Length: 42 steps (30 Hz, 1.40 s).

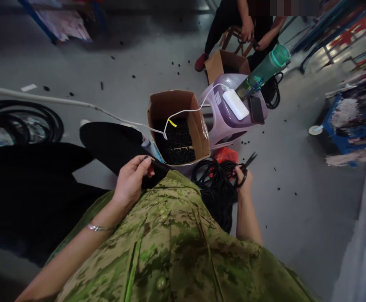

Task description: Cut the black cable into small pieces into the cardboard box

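"Worked down from the largest how?"

"Began with the floor (311, 226), grey and smooth. Took in the camouflage shirt (170, 235) next, all creased cloth and round buttons, then the purple stool (216, 115) — moulded, glossy, round-edged. Found the cardboard box (201, 140) beside it, open and stiff-walled."

"Noticed the black cord (217, 197)?"

"Saw a smooth, loosely looped tangle near the box and right hand (245, 182)."

"Checked the fingers?"

"Found the right ones curled closed around the handles of dark, slim-bladed scissors (251, 160). Saw the left hand (131, 178) with thumb and forefinger pinched nearly together on a small dark piece (145, 158) (too tiny to identify), near the box."

"Handled best how?"

"Seemed to call for a light, steady pinch — and for blades aimed well away from fingertips and loops."
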Each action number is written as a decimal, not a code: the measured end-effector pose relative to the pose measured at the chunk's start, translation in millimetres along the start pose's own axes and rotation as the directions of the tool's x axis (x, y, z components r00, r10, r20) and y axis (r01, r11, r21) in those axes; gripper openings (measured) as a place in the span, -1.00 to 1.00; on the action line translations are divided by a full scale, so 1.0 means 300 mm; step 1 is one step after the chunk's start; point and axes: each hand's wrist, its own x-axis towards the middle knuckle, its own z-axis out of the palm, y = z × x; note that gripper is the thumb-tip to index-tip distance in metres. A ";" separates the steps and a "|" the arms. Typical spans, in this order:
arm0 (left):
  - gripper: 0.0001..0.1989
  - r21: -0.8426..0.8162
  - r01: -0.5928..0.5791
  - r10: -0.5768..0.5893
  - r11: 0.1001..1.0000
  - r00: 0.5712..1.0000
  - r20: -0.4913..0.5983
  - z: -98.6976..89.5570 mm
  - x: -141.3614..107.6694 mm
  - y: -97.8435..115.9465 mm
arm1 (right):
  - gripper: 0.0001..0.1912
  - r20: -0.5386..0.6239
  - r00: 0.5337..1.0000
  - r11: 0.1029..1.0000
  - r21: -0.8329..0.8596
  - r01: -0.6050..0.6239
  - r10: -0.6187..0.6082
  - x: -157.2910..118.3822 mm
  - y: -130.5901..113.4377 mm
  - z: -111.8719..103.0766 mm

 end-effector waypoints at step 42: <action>-0.70 -0.279 0.535 -0.403 0.797 0.816 0.414 0.130 0.065 -0.001 | -0.64 0.512 0.824 0.970 -0.102 -0.221 0.242 -0.447 -0.282 0.438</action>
